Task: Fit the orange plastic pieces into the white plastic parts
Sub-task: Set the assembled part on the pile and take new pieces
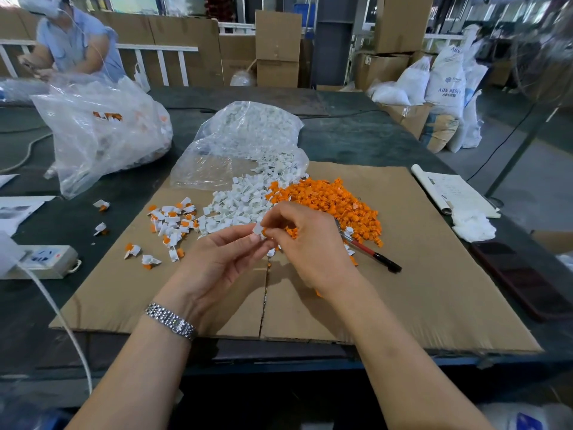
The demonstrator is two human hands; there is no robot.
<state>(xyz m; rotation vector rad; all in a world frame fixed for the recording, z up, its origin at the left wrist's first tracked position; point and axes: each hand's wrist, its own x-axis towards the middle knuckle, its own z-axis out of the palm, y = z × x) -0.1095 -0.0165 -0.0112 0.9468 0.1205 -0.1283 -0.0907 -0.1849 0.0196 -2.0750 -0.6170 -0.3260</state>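
A small white plastic part [257, 228] is pinched in the fingertips of my left hand [223, 259]. My right hand [310, 243] presses a small orange piece [264, 233] against it; both hands meet above the cardboard sheet [418, 290]. Behind them lies a heap of loose white parts [245, 200] and, to its right, a heap of orange pieces [335, 203]. Joined white-and-orange pieces [173, 221] are scattered to the left.
A clear bag of white parts [248, 135] lies open behind the heaps; a bigger bag [102, 131] sits far left. A red-and-black pen [372, 254], papers [452, 193], a dark phone [521, 277] and a power strip [46, 259] are on the table. Another person works at the far left.
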